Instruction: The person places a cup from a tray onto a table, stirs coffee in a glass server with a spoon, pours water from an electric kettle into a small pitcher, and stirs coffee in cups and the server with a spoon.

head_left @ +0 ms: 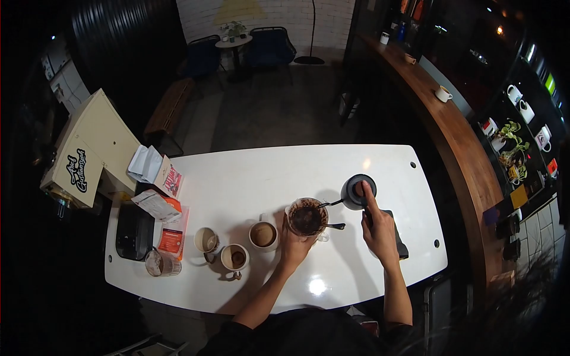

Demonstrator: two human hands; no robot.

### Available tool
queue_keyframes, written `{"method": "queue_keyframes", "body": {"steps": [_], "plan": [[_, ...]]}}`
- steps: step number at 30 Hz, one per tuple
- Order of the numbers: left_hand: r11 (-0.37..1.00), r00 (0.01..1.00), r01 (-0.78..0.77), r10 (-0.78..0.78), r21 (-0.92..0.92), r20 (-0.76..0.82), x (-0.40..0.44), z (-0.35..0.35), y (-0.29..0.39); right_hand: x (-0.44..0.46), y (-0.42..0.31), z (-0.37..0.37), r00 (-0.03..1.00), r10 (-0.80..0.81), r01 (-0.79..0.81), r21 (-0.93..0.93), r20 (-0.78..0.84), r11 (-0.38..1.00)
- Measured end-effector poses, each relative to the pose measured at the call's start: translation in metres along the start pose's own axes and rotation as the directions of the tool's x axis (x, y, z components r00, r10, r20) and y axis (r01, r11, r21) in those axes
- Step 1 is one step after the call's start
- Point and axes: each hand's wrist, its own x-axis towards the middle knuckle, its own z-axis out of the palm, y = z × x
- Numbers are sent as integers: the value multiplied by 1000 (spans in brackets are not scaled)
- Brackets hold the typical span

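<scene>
My left hand point(293, 249) wraps round a clear cup point(289, 217) with dark coffee grounds and liquid in it. A spoon point(336, 226) rests in the cup, its handle sticking out to the right. My right hand point(380, 232) grips the handle of a dark gooseneck kettle point(352, 199), one finger stretched onto its lid. The kettle's thin spout point(333, 203) reaches left to the cup's rim; whether water flows I cannot make out. Left of my left hand stand three cups: one light cup point(206, 240), one mug point(235, 257) and another mug point(263, 235), with brownish contents or residue.
A black flat device point(402, 243) lies right of my right hand. At the table's left are a used glass point(164, 263), several coffee bags point(171, 236), a black box point(134, 231) and a cream machine point(89, 155). A wooden counter point(436, 118) runs along the right.
</scene>
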Motion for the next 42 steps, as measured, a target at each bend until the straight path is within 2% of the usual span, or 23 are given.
{"method": "queue_keyframes", "body": {"steps": [6, 10, 12, 15, 21, 24, 36, 42], "plan": [[1000, 1000, 11, -11, 3, -2, 1, -1, 5, 2, 4, 6, 996, -66, 61, -94, -51, 994], [1000, 1000, 18, -18, -24, -22, 1, 0, 5, 3, 0, 4, 998, -49, 44, -127, -35, 991], [998, 999, -35, 35, 47, -6, 2, -2, 5, 3, -1, 4, 999, -39, 35, -159, -23, 987], [999, 1000, 1, 0, 37, -13, 1, 0, 1, 3, -3, 2, 1000, -21, 19, -178, -10, 984], [999, 1000, 5, -4, 47, -12, 0, 0, 3, 2, 1, 3, 995, -89, 80, -192, -37, 978], [996, 999, -30, 31, 79, -8, 2, -2, 9, 2, 3, 1, 994, -97, 87, -193, -46, 977], [1000, 1000, -2, 2, 2, -5, 3, -3, 15, 4, 6, -4, 989, -122, 97, -257, -83, 962], [1000, 1000, -10, 11, 25, -10, 4, -5, 20, 4, 8, -5, 990, -114, 87, -261, -88, 961]]}}
